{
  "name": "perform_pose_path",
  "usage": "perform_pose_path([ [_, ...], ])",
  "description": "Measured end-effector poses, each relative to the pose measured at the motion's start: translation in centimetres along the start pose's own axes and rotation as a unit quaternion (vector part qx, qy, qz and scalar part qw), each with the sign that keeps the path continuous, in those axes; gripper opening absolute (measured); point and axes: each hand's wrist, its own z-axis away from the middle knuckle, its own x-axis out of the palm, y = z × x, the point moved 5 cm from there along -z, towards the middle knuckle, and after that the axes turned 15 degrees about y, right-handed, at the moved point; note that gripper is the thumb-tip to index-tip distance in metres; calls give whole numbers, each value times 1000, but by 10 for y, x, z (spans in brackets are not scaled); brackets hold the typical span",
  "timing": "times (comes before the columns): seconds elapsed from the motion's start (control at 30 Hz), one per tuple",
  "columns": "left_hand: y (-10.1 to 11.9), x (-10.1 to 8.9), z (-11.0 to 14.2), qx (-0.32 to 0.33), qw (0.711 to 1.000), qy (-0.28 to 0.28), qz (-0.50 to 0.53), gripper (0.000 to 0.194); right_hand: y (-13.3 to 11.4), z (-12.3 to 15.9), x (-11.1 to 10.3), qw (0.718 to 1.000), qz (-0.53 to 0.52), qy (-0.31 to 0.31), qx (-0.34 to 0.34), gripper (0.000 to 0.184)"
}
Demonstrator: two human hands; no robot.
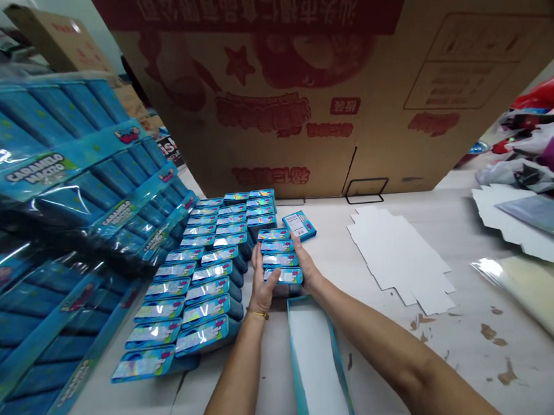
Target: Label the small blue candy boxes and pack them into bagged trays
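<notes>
My left hand (264, 277) and my right hand (306, 265) grip a short stack of small blue boxes (280, 260) from both sides, just above the table. Each box has a shiny foil label. Directly below the stack, nearest my wrists, lies an open blue-edged display tray (315, 366) with a white inside. A single loose box (299, 225) lies tilted beyond my right hand's fingers. Many matching boxes stand in slanted rows (202, 292) to the left of my left hand.
Shrink-wrapped blue packs (57, 182) are piled at the left. A large printed cardboard carton (298, 88) stands at the back, with a black wire stand (366, 190) before it. A flat white card blank (400, 257) lies on the stained table (465, 346). Plastic bags (534, 150) are heaped at the right.
</notes>
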Motion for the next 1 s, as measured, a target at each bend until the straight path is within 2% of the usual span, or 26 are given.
perform_pose_path([
  [0.1, 24, -1, -3, 40, 999, 2, -27, 77, -10, 6, 11, 996, -63, -32, 54, 63],
  [0.2, 65, -6, 8, 100, 994, 15, -38, 80, -42, 24, 12, 995, -88, -26, 24, 58],
  [0.3, 102, -8, 40, 128, 990, 27, -43, 85, -69, 58, -1, 996, -82, -18, -16, 51],
  [0.37, 115, -7, 71, 126, 990, 18, -58, 89, -72, 85, -15, 997, -79, -19, -17, 49],
  [0.5, 108, -3, 125, 91, 993, -10, -80, 89, -46, 124, -50, 998, -54, 19, 9, 48],
  [0.6, 97, 0, 146, 74, 995, -22, -68, 86, -28, 134, -71, 998, -21, 62, -5, 50],
  [0.8, 83, 2, 152, 48, 998, -28, -27, 86, -28, 131, -86, 996, 14, 90, -26, 47],
  [0.9, 77, 2, 149, 36, 998, -31, -30, 86, -32, 126, -88, 992, 73, 99, -19, 44],
  [1.0, 75, 1, 147, 37, 997, -50, -43, 89, -39, 121, -86, 984, 149, 80, -62, 40],
])
